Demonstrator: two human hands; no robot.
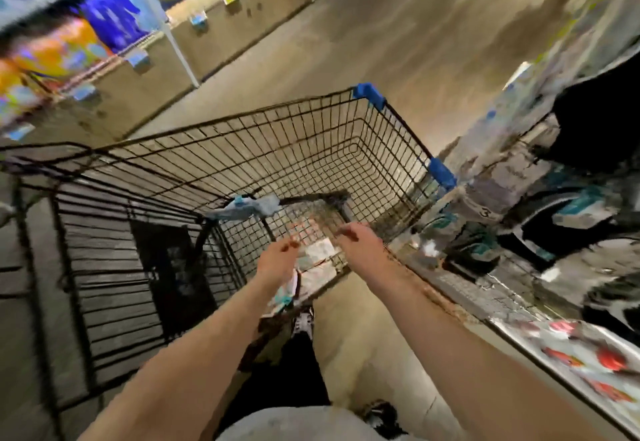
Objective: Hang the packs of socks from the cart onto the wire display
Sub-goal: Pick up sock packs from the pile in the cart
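The frame is motion-blurred. A black wire cart [242, 149] with blue corner bumpers stands in front of me. White and teal packs of socks [320, 255] lie in its near seat section. My left hand [277, 262] hovers over them with its fingers bent downward, and one pack [282, 296] shows just under its wrist. My right hand [358, 243] reaches over the same section, fingers loosely bent. The blur hides whether either hand holds a pack. The wire display [491, 194] with hanging sock packs stands to the right of the cart.
Store shelving [104, 42] with colourful goods runs along the left of the aisle. A second dark wire cart or rack [86, 267] sits at my left. A low shelf with red-printed packs [585, 361] is at the near right. The concrete aisle floor [398, 24] stretches ahead.
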